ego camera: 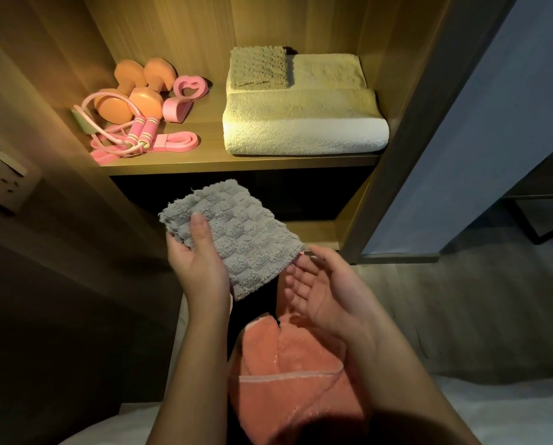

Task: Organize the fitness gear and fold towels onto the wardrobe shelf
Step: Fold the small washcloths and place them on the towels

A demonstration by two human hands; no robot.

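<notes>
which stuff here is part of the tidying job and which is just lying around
Job: grey towel held in the left hand, salmon towel below the hands, folded towels, dumbbells, skipping rope, pink bands, shelf.
Just there: wall socket, white bedding.

Wall socket plate (pixel 3 178) at 9 o'clock, on shadowed beige wall. Blue-grey panel (pixel 481 139) at 2 o'clock. Dark-framed furniture (pixel 545 216) at 3 o'clock, frame edge. Grey floor (pixel 461 300) at 4 o'clock. White bedding (pixel 509 412) at 5 o'clock.
</notes>
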